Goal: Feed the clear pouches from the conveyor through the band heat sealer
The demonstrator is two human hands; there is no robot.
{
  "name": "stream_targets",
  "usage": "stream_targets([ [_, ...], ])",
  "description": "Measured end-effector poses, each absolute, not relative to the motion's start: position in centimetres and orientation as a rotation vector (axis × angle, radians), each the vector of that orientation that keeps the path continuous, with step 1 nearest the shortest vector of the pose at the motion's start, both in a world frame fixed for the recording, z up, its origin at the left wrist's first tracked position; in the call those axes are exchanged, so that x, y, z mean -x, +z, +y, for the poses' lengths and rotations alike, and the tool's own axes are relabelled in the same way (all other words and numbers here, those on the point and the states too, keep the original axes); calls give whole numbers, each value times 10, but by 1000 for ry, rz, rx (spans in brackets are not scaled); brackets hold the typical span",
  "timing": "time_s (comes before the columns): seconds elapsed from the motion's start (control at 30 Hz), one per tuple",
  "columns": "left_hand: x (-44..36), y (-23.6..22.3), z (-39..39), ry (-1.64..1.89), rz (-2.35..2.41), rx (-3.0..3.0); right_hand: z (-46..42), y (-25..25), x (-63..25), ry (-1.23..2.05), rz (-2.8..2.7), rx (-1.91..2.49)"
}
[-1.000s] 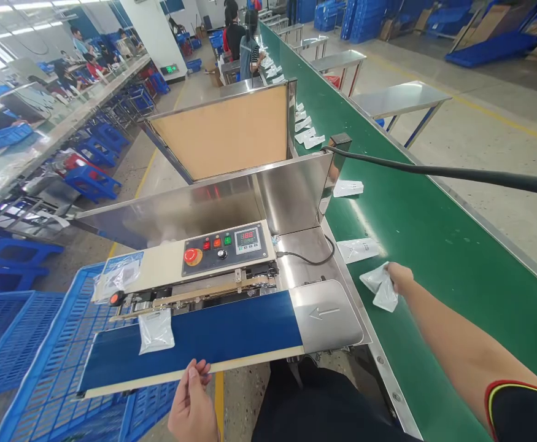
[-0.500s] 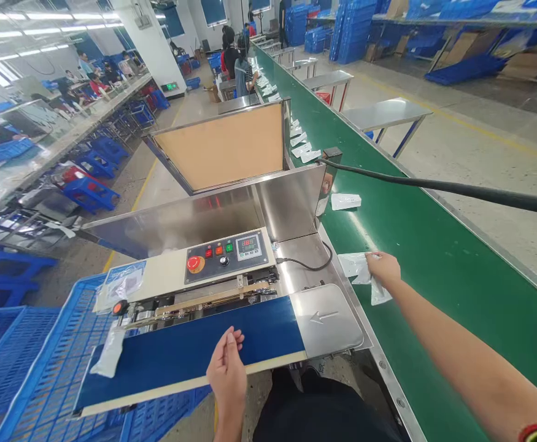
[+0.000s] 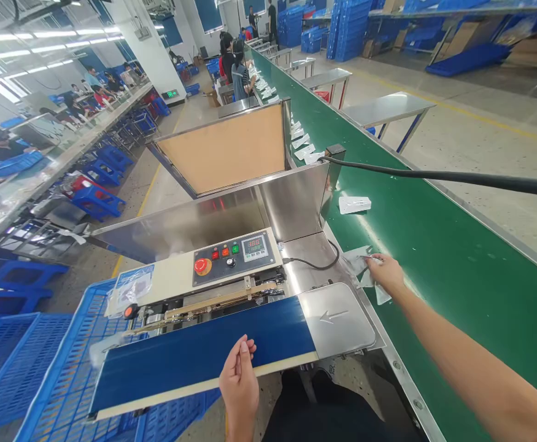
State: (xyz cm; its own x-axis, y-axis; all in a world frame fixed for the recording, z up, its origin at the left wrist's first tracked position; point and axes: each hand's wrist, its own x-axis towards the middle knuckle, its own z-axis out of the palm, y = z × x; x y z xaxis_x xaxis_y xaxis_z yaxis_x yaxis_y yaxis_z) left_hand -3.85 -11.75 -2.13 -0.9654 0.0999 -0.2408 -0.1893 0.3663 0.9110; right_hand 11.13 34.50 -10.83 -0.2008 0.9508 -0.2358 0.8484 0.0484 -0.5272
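My right hand [image 3: 388, 274] reaches over the green conveyor belt [image 3: 461, 294] and pinches a white plastic pouch [image 3: 356, 261] at the belt's near edge. Beneath that hand lies a second white pouch [image 3: 382, 294], partly covered. My left hand [image 3: 240, 377] hovers at the front edge of the sealing machine's blue belt [image 3: 194, 344], fingers curled in and nothing visible in them. At the left end of the blue belt, a blurred white pouch [image 3: 103, 350] is over the blue basket [image 3: 61, 362]. One more flat pouch [image 3: 355, 205] rests farther up the green belt.
The sealing machine's control panel [image 3: 231, 258] has a red stop knob and lit display. Behind it stands a steel guard [image 3: 204, 215]. A black cable [image 3: 434, 174] crosses above the green belt. Several pouches [image 3: 302, 141] lie farther along; people [image 3: 240, 77] sit beyond.
The pouch at the blue belt's left end has slipped off over the basket. My right hand has drawn the pouch slightly nearer the steel edge. The view has shifted a little.
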Motion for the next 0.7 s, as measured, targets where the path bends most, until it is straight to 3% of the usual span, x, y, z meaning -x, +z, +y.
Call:
stream_targets([
  [0.2,37,-18,-72,1652,2264,-282,274,11,-119,874,-2441,1390],
  [0.37,36,-5,-4,1613,2043,-745,205,83,-105,1149,-2641,940],
  [0.47,31,1,13,1558,1863,-846,177,84,-95,1369,-2536,876],
  [0.7,30,-27,6,1619,1880,-528,165,28,-95,1787,-2211,1300],
])
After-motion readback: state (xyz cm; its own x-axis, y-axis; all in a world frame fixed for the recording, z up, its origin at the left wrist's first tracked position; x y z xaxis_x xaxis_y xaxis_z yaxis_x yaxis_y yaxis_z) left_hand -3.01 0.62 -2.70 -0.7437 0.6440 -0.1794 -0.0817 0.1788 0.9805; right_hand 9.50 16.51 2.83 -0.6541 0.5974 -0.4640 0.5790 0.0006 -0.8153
